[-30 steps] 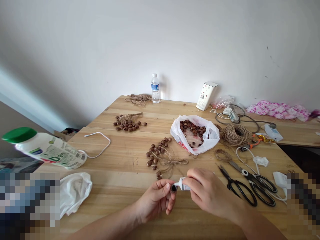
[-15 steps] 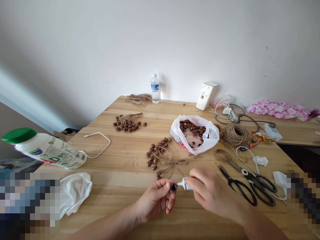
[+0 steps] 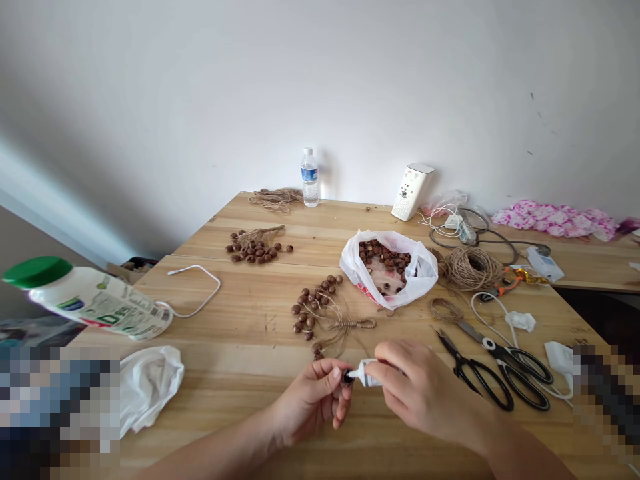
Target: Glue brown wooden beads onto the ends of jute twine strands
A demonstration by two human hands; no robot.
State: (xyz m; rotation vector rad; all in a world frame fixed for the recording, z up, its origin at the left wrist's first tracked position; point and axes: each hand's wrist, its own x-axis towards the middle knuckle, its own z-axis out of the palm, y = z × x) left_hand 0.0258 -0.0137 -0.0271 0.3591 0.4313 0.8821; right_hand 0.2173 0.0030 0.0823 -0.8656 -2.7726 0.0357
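Note:
Between thumb and fingers, my left hand (image 3: 315,400) pinches a dark brown nut shell (image 3: 347,378) with its dark opening turned to the right. My right hand (image 3: 420,390) is closed on a small white tube (image 3: 369,373), whose nozzle points left into the shell's opening. Just beyond my hands lies a bunch of brown shells (image 3: 310,310) tied to twine strings (image 3: 350,325). A white plastic bag (image 3: 425,273) holding many brown shells stands open behind it. Another bunch of shells on twine (image 3: 257,250) lies farther back on the left.
Two pairs of scissors (image 3: 525,383) lie right of my right hand, near a twine ball (image 3: 473,268) and cables. A water bottle (image 3: 310,180) and white box (image 3: 413,192) stand by the wall. At left are a green-capped bottle (image 3: 110,300) and crumpled white plastic (image 3: 150,387).
My right hand has moved slightly left with the tube, and the nozzle has gone from the shell's edge into its opening. My left hand has hardly moved.

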